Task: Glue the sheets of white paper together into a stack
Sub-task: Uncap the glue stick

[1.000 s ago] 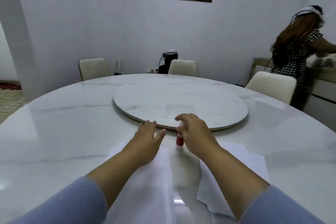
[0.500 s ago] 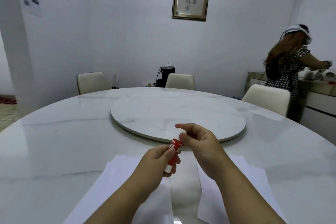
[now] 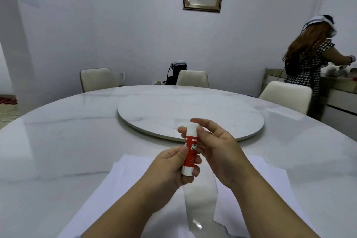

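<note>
Both my hands hold the red glue stick (image 3: 190,149) upright above the table (image 3: 58,141), left hand (image 3: 172,168) gripping its body, right hand (image 3: 216,152) pinching its white cap, between two spreads of white paper (image 3: 119,183).

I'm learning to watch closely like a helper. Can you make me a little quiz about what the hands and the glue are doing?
1. True or false: the glue stick is lying flat on the marble table.
2. Which hand pinches the white cap? A) left hand B) right hand C) neither
3. Fill in: sheets of white paper lie in ___ separate piles on the table.

Key
1. False. The left hand holds its red body upright above the table.
2. B. The right hand has thumb and fingers on the cap, which is on the stick.
3. Two: the left pile and the right pile.
</note>
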